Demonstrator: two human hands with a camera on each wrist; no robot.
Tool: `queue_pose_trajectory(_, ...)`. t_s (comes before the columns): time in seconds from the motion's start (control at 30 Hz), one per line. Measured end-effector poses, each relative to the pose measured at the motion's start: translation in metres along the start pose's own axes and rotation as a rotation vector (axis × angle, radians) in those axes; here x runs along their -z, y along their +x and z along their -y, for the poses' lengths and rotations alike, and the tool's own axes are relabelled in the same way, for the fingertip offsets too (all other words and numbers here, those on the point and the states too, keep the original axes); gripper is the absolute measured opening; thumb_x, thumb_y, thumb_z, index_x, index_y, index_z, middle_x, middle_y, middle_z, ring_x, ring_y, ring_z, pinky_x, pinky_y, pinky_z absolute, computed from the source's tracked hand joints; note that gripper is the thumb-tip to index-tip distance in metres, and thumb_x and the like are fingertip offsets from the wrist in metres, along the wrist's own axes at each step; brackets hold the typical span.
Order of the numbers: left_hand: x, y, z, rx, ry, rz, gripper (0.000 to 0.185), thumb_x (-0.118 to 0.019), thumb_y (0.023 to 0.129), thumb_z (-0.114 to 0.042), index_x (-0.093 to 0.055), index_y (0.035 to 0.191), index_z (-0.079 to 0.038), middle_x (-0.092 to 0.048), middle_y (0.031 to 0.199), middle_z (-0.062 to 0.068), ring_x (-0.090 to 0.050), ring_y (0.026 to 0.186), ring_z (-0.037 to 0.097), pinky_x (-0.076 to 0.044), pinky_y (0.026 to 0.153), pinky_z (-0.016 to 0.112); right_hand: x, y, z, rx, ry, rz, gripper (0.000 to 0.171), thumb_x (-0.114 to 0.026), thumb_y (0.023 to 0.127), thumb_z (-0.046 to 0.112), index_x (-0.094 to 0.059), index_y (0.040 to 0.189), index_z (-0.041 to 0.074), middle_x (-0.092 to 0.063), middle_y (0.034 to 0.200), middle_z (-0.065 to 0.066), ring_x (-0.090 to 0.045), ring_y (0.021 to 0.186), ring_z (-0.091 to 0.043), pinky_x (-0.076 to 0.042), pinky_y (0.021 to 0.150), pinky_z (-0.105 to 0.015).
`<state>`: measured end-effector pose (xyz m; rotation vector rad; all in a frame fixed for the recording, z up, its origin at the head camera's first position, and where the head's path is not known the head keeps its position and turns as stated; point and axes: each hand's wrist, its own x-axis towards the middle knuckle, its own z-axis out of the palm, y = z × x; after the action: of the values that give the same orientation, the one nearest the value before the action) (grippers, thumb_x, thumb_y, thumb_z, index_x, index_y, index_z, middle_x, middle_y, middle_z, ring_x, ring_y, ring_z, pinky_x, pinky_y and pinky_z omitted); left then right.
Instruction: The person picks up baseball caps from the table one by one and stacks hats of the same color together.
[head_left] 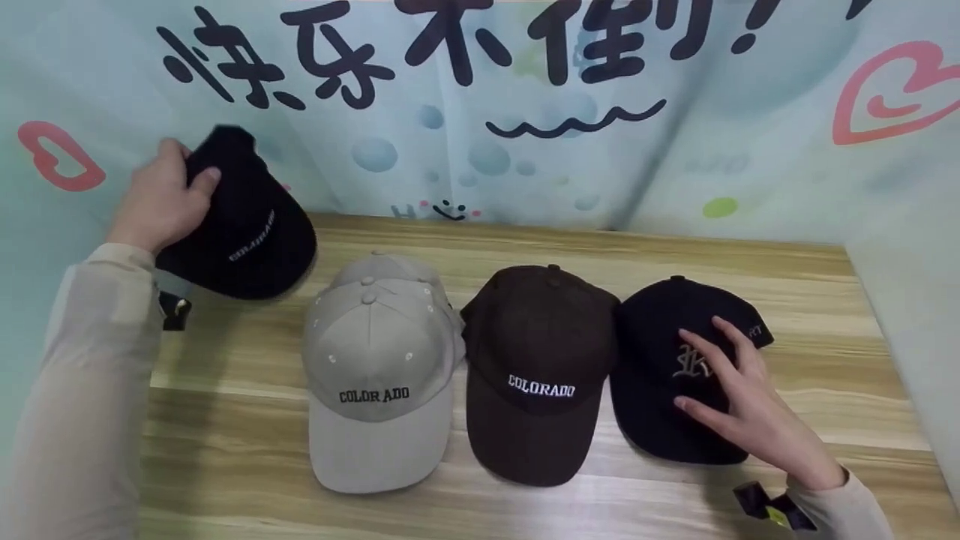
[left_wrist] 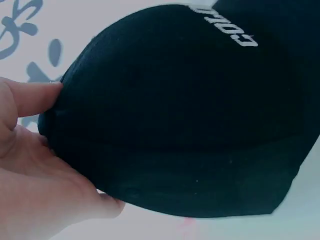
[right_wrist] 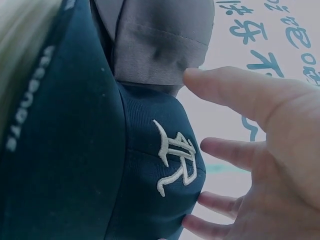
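Note:
My left hand pinches a black baseball cap lettered COLORADO, thumb on the outside of the crown; in the left wrist view the cap fills most of the picture. Over at the right, my right hand is spread above a dark navy cap with a pale monogram, fingertips right at its crown. The right wrist view shows the fingers extended beside the monogrammed cap front. Between the hands lie a stack of light grey caps and a dark brown COLORADO cap.
The caps stand in a row on a wood-grain table. Behind it hangs a pale blue printed cloth with large dark characters. A pale side panel borders the table at the right.

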<state>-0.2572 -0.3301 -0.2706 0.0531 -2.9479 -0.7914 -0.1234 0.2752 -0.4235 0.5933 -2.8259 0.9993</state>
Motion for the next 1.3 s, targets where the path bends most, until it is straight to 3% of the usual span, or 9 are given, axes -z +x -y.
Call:
queue_pose_trajectory(0.23, 0.005, -0.003, -0.039, -0.163, 0.022, -0.18, 0.038, -0.038, 0.102, -0.022, -0.031, 0.12, 0.011, -0.049, 0.105, 0.039, -0.046, 0.095, 0.055, -0.031, 0.083, 0.064, 0.001, 0.0, 0.001, 0.0, 0.014, -0.004, 0.077, -0.078, 0.08, 0.01, -0.039, 0.147, 0.017, -0.01, 0.154, -0.023, -0.01, 0.135, -0.052, -0.02, 0.091, -0.077)
queue_pose_trajectory(0.5, 0.002, -0.012, -0.075, -0.348, 0.073, -0.296, 0.032, -0.043, 0.102, -0.018, -0.038, 0.114, 0.011, -0.053, 0.094, 0.034, -0.051, 0.088, 0.053, -0.034, 0.078, 0.063, 0.003, -0.001, 0.001, -0.001, 0.03, -0.008, 0.076, -0.077, 0.08, 0.008, -0.041, 0.146, 0.015, -0.013, 0.152, -0.024, -0.015, 0.134, -0.051, -0.024, 0.092, -0.073)
queue_pose_trajectory(0.87, -0.004, -0.013, -0.126, -0.547, 0.1, -0.264, 0.031, -0.047, 0.101, -0.019, -0.041, 0.114, 0.009, -0.056, 0.093, 0.033, -0.053, 0.087, 0.052, -0.038, 0.078, 0.06, 0.006, 0.0, 0.004, 0.041, 0.011, -0.05, 0.069, -0.076, 0.08, 0.004, -0.047, 0.142, 0.011, -0.029, 0.146, -0.023, -0.028, 0.13, -0.044, -0.029, 0.094, -0.063)
queue_pose_trajectory(1.0, -0.016, -0.015, -0.145, -0.603, 0.099, -0.232, 0.033, -0.048, 0.101, -0.023, -0.043, 0.113, 0.007, -0.058, 0.094, 0.028, -0.055, 0.086, 0.048, -0.04, 0.076, 0.059, 0.007, 0.005, 0.006, 0.123, -0.051, -0.106, 0.06, -0.076, 0.078, 0.0, -0.055, 0.134, 0.005, -0.045, 0.137, -0.02, -0.04, 0.124, -0.035, -0.03, 0.103, -0.037)
queue_pose_trajectory(1.1, -0.026, -0.017, -0.159, -0.664, 0.062, -0.199, 0.033, -0.048, 0.101, -0.026, -0.044, 0.112, 0.005, -0.058, 0.092, 0.021, -0.057, 0.084, 0.041, -0.043, 0.074, 0.052, 0.008, 0.009, 0.009, 0.221, -0.095, -0.126, 0.055, -0.077, 0.076, -0.002, -0.06, 0.128, 0.002, -0.055, 0.127, -0.017, -0.05, 0.116, -0.031, -0.026, 0.102, -0.017)
queue_pose_trajectory(1.2, -0.037, -0.021, -0.17, -0.737, 0.0, -0.165, 0.031, -0.047, 0.101, -0.027, -0.045, 0.109, 0.003, -0.055, 0.087, 0.014, -0.054, 0.08, 0.032, -0.042, 0.07, 0.045, 0.01, 0.01, 0.011, 0.303, -0.109, -0.106, 0.05, -0.076, 0.074, -0.005, -0.063, 0.122, 0.001, -0.062, 0.12, -0.013, -0.057, 0.108, -0.029, -0.029, 0.099, -0.012)
queue_pose_trajectory(1.3, -0.05, -0.026, -0.184, -0.809, -0.051, -0.125, 0.03, -0.047, 0.101, -0.028, -0.045, 0.108, 0.001, -0.053, 0.085, 0.009, -0.052, 0.078, 0.026, -0.042, 0.069, 0.04, 0.012, 0.008, 0.013, 0.319, -0.111, -0.067, 0.043, -0.075, 0.076, -0.005, -0.067, 0.117, 0.003, -0.066, 0.116, -0.007, -0.061, 0.104, -0.025, -0.033, 0.097, -0.012)
